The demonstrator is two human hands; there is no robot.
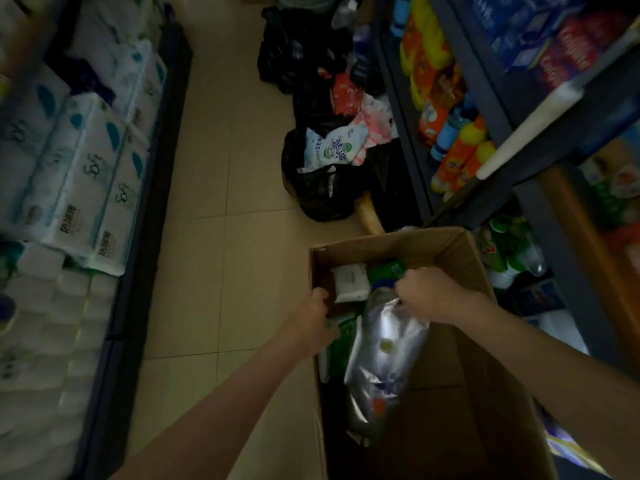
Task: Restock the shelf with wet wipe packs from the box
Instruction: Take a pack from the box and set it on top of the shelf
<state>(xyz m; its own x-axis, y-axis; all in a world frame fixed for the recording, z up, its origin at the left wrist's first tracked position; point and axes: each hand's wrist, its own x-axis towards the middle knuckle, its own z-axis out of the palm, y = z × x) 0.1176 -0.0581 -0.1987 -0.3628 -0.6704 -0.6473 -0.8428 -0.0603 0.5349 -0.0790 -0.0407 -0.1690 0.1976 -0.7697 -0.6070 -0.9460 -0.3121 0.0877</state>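
1. The cardboard box (460,306) stands open on the floor (221,237) in the lower right of the frame, beside the shelf (485,109) on the right.
2. The right hand (426,289) has its fingers closed on the top of a silver wet wipe pack (388,344), which hangs above the box.
3. The left hand (317,323) grips the left wall of the box, with its fingers curled over the edge.
4. More packs lie inside the box, among them a white pack (349,282).
5. Black bags (318,188) lie on the floor in the upper middle.
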